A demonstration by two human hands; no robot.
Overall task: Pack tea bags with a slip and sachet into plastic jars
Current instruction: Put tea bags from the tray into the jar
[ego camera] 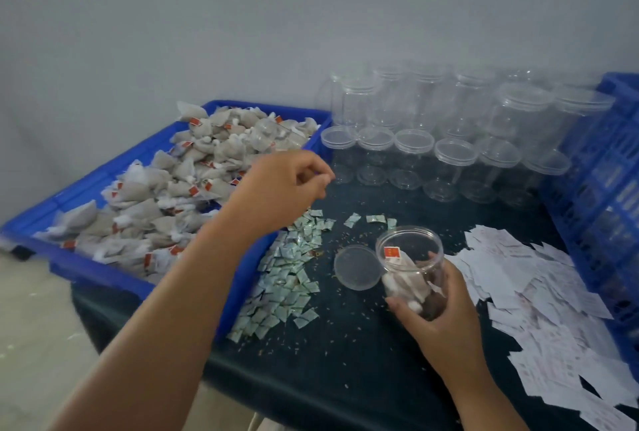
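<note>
My right hand (446,320) grips an open clear plastic jar (409,257), tilted toward me just above the dark table (345,354). Inside the jar lie a few grey tea bags, one with a red tag. The jar's clear lid (356,268) rests flat on the table to its left. My left hand (287,185) hovers over the right rim of the blue crate (96,275), fingers loosely curled, with nothing visible in them. The crate is heaped with tea bags (166,195). A pile of small green-white sachets (290,268) lies between the crate and the jar. White paper slips (539,299) spread to the right.
Several closed empty clear jars (453,154) stand in stacked rows at the back of the table. Another blue crate (601,188) borders the right side. Loose tea crumbs dot the table. A grey wall rises behind.
</note>
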